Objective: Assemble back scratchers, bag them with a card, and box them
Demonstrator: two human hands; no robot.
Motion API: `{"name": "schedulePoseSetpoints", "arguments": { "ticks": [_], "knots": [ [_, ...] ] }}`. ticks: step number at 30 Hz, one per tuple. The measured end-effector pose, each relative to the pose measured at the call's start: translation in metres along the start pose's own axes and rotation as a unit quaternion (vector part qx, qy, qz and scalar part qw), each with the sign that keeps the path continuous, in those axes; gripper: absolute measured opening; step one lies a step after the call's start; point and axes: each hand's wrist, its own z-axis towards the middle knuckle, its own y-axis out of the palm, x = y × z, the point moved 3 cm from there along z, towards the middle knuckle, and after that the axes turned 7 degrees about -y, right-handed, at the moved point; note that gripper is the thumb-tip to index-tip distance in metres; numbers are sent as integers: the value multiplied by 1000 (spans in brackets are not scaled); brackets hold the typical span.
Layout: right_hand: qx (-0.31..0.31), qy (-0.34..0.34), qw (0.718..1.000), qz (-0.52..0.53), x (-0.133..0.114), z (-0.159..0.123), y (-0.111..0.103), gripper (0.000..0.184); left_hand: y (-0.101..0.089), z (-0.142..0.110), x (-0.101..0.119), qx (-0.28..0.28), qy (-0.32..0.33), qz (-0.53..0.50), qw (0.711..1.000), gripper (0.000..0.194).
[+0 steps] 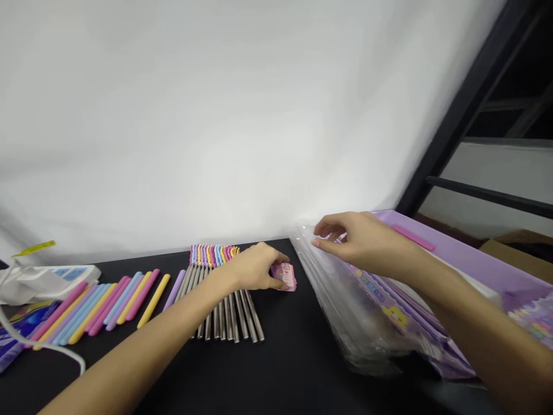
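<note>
My left hand (259,268) reaches to the middle of the black table. Its thumb and fingers close around the sides of a small stack of pink printed cards (286,275). Beside that hand, and partly behind my forearm, lie several metal rods (233,314) with colourful twisted ends (211,253). To the right, my right hand (341,236) hovers over a pile of clear plastic bags (328,288). Its fingers are curled, with a gap between thumb and forefinger, and I see nothing between them. Whether it touches the top bag I cannot tell.
Pink, yellow, blue and purple sticks (103,300) lie in a row at left, near a white power strip (82,274), its cable and a blue packet (26,334). Purple printed packaging (397,314) lies right of the bags. A white curtain (216,115) hangs behind.
</note>
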Motion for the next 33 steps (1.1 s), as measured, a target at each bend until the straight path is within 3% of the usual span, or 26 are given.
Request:
{"name": "schedulePoseSetpoints", "arguments": {
  "ticks": [6,9,13,17,24,29,33],
  "knots": [
    [-9,-4,1000,1,-30,20,0,25,5,-6,1,41,15,9,999,47],
    [-31,19,998,-42,-28,30,1,20,9,-8,1,44,13,16,999,49],
    [-135,96,980,-108,-5,37,16,19,12,-9,2,51,9,34,998,50],
    [-245,170,951,-78,8,33,42,24,16,-8,6,66,14,66,996,48],
    [-316,161,934,38,9,36,71,27,21,-10,9,77,7,79,994,46],
    [-273,112,956,-10,0,38,53,19,-3,-22,2,122,4,38,992,42],
    [-202,1,977,-59,-42,36,30,18,-43,-43,-15,121,-39,44,991,31]
  ]
}}
